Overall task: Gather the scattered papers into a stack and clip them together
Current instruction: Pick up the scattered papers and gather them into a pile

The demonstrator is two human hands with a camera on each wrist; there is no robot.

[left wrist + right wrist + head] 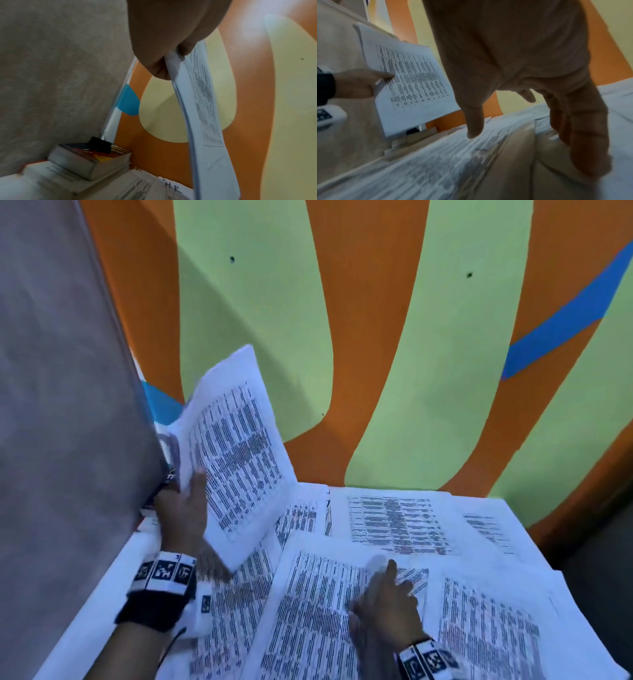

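Note:
My left hand (186,508) grips a thin bundle of printed sheets (236,450) by its lower left edge and holds it tilted up above the table's left side; the same bundle (202,108) is pinched between thumb and fingers in the left wrist view. Several printed papers (397,522) lie scattered over the table. My right hand (387,601) rests with straight fingers (474,121) on the near middle sheet (315,611). A black binder clip (100,144) lies on a small thick book (89,161) at the far left corner.
A grey panel (61,405) stands close on the left. An orange and green wall (411,337) rises directly behind the table. The small book sits on a larger book (56,175). The table's right edge (544,553) drops off to a dark floor.

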